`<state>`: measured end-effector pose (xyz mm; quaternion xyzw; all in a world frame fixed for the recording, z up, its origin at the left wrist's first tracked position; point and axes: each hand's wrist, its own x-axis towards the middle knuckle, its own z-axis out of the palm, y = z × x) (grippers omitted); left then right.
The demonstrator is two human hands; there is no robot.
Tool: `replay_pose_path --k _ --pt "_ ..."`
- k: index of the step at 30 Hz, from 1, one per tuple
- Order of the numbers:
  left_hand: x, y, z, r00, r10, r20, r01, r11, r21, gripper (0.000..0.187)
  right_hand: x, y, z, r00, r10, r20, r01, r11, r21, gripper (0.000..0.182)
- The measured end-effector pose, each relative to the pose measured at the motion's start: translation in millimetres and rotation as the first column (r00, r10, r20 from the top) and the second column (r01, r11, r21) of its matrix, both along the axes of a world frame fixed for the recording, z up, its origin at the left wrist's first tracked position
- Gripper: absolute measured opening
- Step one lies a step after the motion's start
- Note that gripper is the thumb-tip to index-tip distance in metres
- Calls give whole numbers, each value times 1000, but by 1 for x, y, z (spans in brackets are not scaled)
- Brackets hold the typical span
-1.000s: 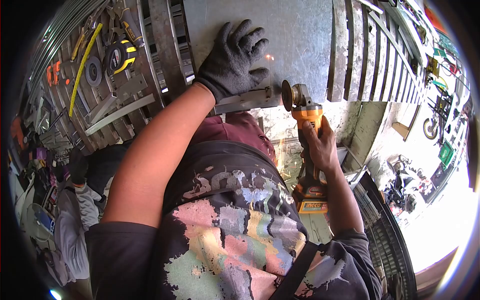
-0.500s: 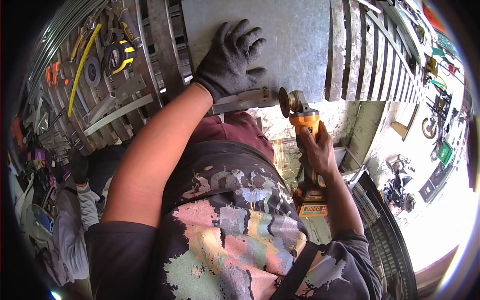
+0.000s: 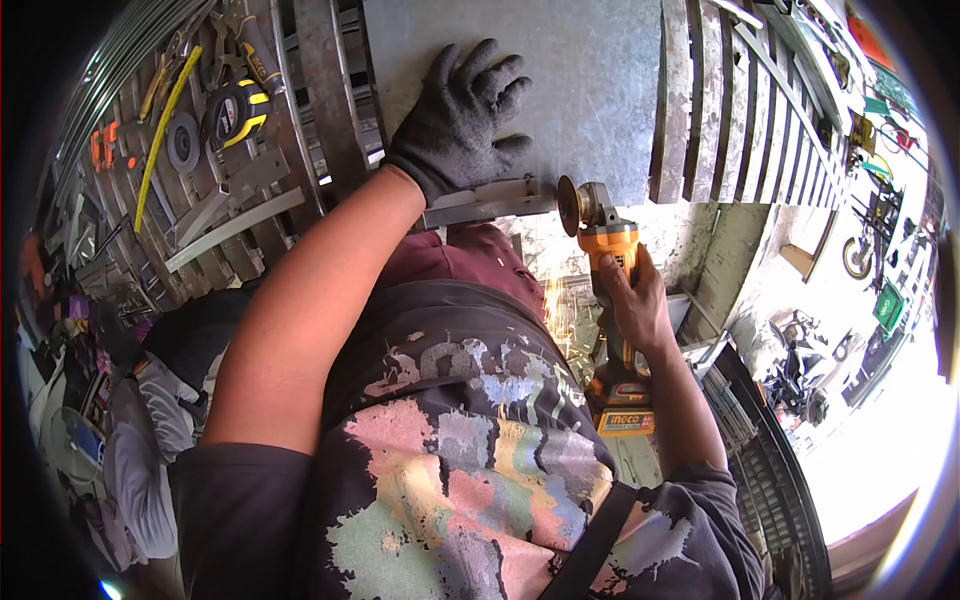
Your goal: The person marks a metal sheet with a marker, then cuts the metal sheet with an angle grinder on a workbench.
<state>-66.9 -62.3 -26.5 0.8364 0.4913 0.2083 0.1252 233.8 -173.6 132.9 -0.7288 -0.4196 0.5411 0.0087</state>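
My left hand [image 3: 465, 125], in a dark grey glove, lies with its fingers apart on a flat metal sheet [image 3: 590, 90]. Bare and wrapped round the body of an orange and black angle grinder [image 3: 608, 240], my right hand [image 3: 636, 300] is right of my torso. The grinder's disc [image 3: 570, 205] is at the sheet's near edge, close to a metal strip [image 3: 485, 203] along that edge. Orange sparks [image 3: 560, 310] fall below the disc, beside my clothing. The grinder's battery [image 3: 625, 420] points down toward me.
A slatted metal table [image 3: 708, 110] bears the sheet. On its left side are a tape measure [image 3: 238, 112], a disc [image 3: 184, 142], pliers [image 3: 165, 75] and metal offcuts [image 3: 235, 235]. Another person in grey sleeves [image 3: 140, 450] is at lower left. A motorcycle [image 3: 860, 255] stands at far right.
The sparks look brighter and more numerous. Both of my hands and the grinder have barely moved. The other person's arm at lower left has shifted slightly left and down.
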Motion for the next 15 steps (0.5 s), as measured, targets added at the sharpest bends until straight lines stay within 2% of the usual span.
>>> replay_pose_path --k 14,15 --pt "0 0 5 999 6 -46 -7 1000 -9 73 -9 24 -2 1000 -27 -1 27 999 -26 54" --pt "0 -1 5 999 7 -51 -8 1000 -12 73 -6 22 -8 1000 -1 -22 2 999 52 53"
